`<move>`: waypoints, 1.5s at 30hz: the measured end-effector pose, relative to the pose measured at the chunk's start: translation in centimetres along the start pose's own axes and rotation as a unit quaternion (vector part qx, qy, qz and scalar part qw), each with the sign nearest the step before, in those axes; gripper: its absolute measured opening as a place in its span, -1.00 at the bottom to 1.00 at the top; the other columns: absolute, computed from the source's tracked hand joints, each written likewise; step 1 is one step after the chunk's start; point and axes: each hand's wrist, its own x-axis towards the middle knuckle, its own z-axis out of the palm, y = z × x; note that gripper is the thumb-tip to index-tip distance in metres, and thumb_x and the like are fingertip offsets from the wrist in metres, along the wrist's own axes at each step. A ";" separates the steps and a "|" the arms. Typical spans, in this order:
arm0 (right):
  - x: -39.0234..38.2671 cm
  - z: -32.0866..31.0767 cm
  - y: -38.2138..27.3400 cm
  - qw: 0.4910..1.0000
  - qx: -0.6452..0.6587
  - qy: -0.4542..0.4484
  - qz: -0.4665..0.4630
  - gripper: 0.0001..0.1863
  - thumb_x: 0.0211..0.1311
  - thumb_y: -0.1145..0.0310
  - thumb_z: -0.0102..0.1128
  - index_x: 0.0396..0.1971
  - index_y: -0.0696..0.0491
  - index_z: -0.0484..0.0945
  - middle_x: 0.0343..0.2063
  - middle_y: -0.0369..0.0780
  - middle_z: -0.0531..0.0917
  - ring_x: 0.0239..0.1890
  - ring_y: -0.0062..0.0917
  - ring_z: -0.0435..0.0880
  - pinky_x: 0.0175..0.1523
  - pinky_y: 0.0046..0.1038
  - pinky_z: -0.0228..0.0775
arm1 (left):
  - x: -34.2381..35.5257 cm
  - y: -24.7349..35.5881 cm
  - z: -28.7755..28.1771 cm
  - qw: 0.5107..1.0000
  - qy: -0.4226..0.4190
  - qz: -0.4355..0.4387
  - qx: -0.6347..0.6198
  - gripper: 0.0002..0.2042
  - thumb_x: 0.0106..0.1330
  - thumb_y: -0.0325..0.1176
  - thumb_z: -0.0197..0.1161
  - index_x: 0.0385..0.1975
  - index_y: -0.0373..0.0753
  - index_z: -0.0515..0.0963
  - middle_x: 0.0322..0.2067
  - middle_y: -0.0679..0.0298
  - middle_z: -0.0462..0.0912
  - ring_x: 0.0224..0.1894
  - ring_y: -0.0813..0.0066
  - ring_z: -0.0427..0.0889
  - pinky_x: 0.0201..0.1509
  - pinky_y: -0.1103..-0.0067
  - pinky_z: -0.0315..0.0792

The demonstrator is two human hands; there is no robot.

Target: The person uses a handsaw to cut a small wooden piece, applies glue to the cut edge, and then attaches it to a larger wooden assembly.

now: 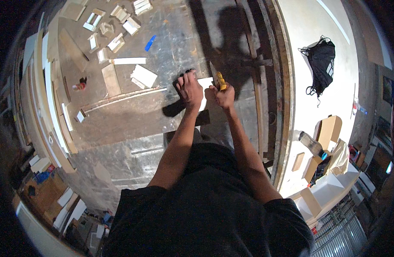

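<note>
My left hand (189, 88) lies on a white piece of board (205, 82) at the bench's near edge, its fingers spread and bent over it. The board is partly covered by that hand, and part of it shows between my hands. Just to the right, my right hand (224, 97) is closed round the yellow handle of a hand saw (221, 81). Its thin blade points away from me, up and slightly left, beside the board's right end. Whether the teeth touch the board I cannot tell.
Several small wooden block assemblies (106, 30) lie at the far left, with a blue utility knife (150, 43) nearby. A white rectangular piece (144, 76) and long strips (124, 99) are left of my hands. On the right white surface are a black drawstring bag (321, 64), a bottle (311, 143) and cardboard boxes (329, 130).
</note>
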 end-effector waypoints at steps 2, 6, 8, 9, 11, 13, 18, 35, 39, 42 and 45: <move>-0.1 0.1 -0.7 1.000 0.018 -0.002 -0.011 -0.65 0.09 0.29 0.55 -0.38 0.19 0.54 -0.50 -0.36 0.58 -0.45 -0.65 0.45 -0.32 -0.48 0.38 | -0.2 -0.1 0.2 1.000 0.001 -0.008 -0.004 -0.81 0.44 -0.33 0.14 -0.01 -0.07 0.54 -0.16 0.22 0.59 -0.02 0.12 0.48 0.09 0.20 0.26; 0.4 -0.3 -0.5 0.998 -0.045 0.010 -0.041 -0.60 0.08 0.21 0.55 -0.38 0.20 0.55 -0.54 -0.35 0.57 -0.48 -0.63 0.43 -0.33 -0.46 0.37 | 0.3 -0.3 0.3 1.000 0.005 0.010 -0.002 -0.80 0.39 -0.36 0.15 -0.02 -0.07 0.53 -0.17 0.22 0.59 -0.03 0.11 0.48 0.08 0.20 0.26; 0.5 -0.3 -0.1 0.997 -0.057 0.016 -0.051 -0.59 0.08 0.19 0.56 -0.38 0.20 0.56 -0.55 -0.34 0.57 -0.48 -0.62 0.43 -0.33 -0.46 0.37 | 0.5 0.2 0.6 0.999 -0.009 0.008 0.053 -0.79 0.28 -0.44 0.19 -0.10 -0.09 0.55 -0.20 0.21 0.58 -0.08 0.14 0.50 0.03 0.25 0.29; 0.6 -0.3 0.1 0.998 -0.060 0.007 -0.036 -0.58 0.08 0.18 0.56 -0.37 0.21 0.56 -0.54 -0.34 0.58 -0.48 -0.62 0.44 -0.33 -0.45 0.38 | 0.5 0.3 0.6 0.999 -0.010 0.010 0.051 -0.79 0.28 -0.44 0.19 -0.10 -0.09 0.55 -0.20 0.21 0.58 -0.08 0.14 0.50 0.03 0.25 0.29; 1.0 -0.8 0.0 0.998 -0.065 0.002 -0.022 -0.57 0.07 0.18 0.57 -0.35 0.22 0.57 -0.54 -0.34 0.59 -0.47 -0.62 0.45 -0.32 -0.45 0.39 | 0.5 0.2 0.7 0.999 0.030 0.016 0.036 -0.77 0.24 -0.46 0.21 -0.11 -0.09 0.53 -0.21 0.23 0.58 -0.07 0.14 0.49 0.01 0.26 0.28; 1.0 -1.6 -0.1 0.993 -0.110 0.023 -0.025 -0.47 0.04 0.00 0.57 -0.35 0.20 0.63 -0.54 -0.19 0.67 -0.46 -0.55 0.58 -0.27 -0.36 0.49 | 0.6 0.4 0.8 0.999 0.024 0.027 0.016 -0.75 0.22 -0.47 0.23 -0.10 -0.09 0.52 -0.22 0.22 0.57 -0.08 0.13 0.49 -0.01 0.26 0.27; -3.9 -6.0 -4.4 0.984 0.168 0.057 0.010 -0.57 0.42 0.01 0.27 -0.30 0.15 0.62 -0.59 -0.39 0.54 -0.55 -0.74 0.39 -0.45 -0.53 0.27 | 0.1 -1.2 1.7 0.999 0.035 0.006 -0.002 -0.71 0.21 -0.50 0.21 -0.07 -0.11 0.51 -0.24 0.18 0.57 -0.09 0.11 0.47 0.02 0.24 0.26; -15.8 -3.4 -15.0 1.000 0.001 0.001 -0.022 -0.64 0.46 0.15 0.22 -0.30 0.19 0.49 -0.58 -0.36 0.46 -0.53 -0.74 0.37 -0.47 -0.59 0.19 | -1.1 -2.8 2.8 0.998 -0.053 -0.015 -0.012 -0.49 0.09 -0.46 0.24 0.13 -0.10 0.45 -0.03 0.12 0.58 0.12 0.07 0.46 0.27 0.14 0.23; -15.9 -3.2 -16.6 0.999 -0.039 -0.025 0.016 -0.67 0.44 0.25 0.22 -0.36 0.23 0.45 -0.59 -0.30 0.43 -0.49 -0.69 0.32 -0.44 -0.51 0.18 | -1.7 -4.2 5.2 1.000 0.002 0.004 0.022 -0.49 0.09 -0.45 0.23 0.14 -0.12 0.47 0.05 0.05 0.56 0.17 -0.02 0.45 0.35 0.07 0.19; -16.2 -3.3 -16.6 1.000 -0.019 -0.001 -0.007 -0.67 0.43 0.23 0.24 -0.37 0.21 0.45 -0.58 -0.32 0.41 -0.50 -0.69 0.30 -0.45 -0.50 0.17 | -2.0 -3.4 5.4 1.000 -0.014 -0.010 -0.024 -0.50 0.10 -0.45 0.21 0.14 -0.14 0.49 0.06 0.04 0.56 0.17 -0.06 0.45 0.36 0.05 0.20; -16.3 -3.3 -17.4 0.999 -0.008 -0.036 0.033 -0.68 0.43 0.22 0.25 -0.35 0.18 0.46 -0.58 -0.34 0.41 -0.49 -0.71 0.29 -0.44 -0.51 0.17 | -1.9 -4.2 6.0 1.000 -0.024 -0.013 -0.016 -0.51 0.10 -0.44 0.21 0.12 -0.14 0.50 0.06 0.05 0.56 0.17 -0.07 0.45 0.35 0.04 0.20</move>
